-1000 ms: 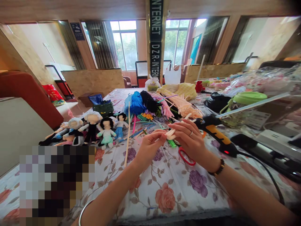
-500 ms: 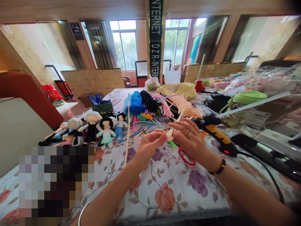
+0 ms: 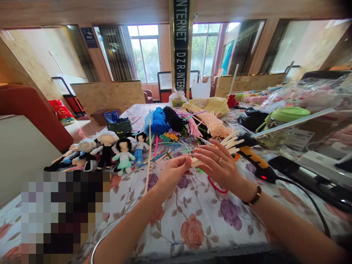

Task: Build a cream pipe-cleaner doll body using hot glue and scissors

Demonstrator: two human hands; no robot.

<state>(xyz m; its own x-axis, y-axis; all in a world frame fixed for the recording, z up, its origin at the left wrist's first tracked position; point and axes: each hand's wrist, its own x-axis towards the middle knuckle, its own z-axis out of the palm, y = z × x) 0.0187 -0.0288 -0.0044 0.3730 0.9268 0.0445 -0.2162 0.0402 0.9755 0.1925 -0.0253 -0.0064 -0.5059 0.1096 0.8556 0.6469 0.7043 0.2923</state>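
A bundle of cream pipe cleaners [image 3: 232,143] stretches between my two hands above the table. At its left end, the thumb and fingers of my left hand [image 3: 174,174] pinch it. My right hand [image 3: 221,165], wearing a ring, lies over the bundle with its fingers bent round it, and loose ends fan out to the right behind the knuckles. Part of the bundle is hidden by that hand. Below my right hand, red scissor handles [image 3: 216,186] show partly on the cloth. A black and orange glue gun [image 3: 257,161] with a lit red light lies just right of it.
Colourful pipe cleaner bundles [image 3: 159,121] lie beyond my hands. Several small dolls [image 3: 125,156] sit at the left. A single pale stem [image 3: 149,157] lies near my left hand. To the right stand a green-lidded jar [image 3: 288,121] and a black device [image 3: 308,179]; a cord crosses the flowered tablecloth [image 3: 192,231].
The cream pipe cleaners have swung from pointing up and away to fanning out rightward behind my right hand. My left hand has shifted slightly left and down.
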